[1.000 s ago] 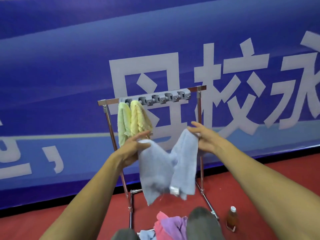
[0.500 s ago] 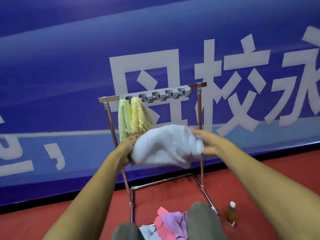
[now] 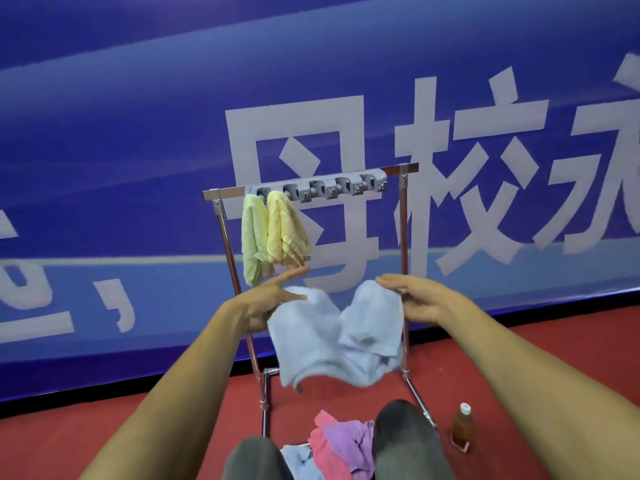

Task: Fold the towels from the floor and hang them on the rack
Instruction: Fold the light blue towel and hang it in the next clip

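A light blue towel (image 3: 332, 341) hangs in the air between my hands, in front of the metal rack (image 3: 401, 237). My left hand (image 3: 270, 299) pinches its upper left corner and my right hand (image 3: 415, 299) pinches its upper right corner. The middle sags and the lower edge is blurred. On the rack's grey hook strip (image 3: 325, 189) hang a folded green towel (image 3: 252, 237) and a folded yellow towel (image 3: 287, 233). A pile of pink, purple and blue towels (image 3: 339, 445) lies on the red floor between my knees.
A small bottle of brown liquid (image 3: 462, 427) stands on the floor right of the rack's foot. A blue banner wall (image 3: 138, 133) with white characters rises close behind the rack. My knees (image 3: 405, 434) fill the bottom middle.
The blue towel was bunched up high between my hands half a second ago. Now my hands have moved apart and the towel has dropped open, sagging in the middle.
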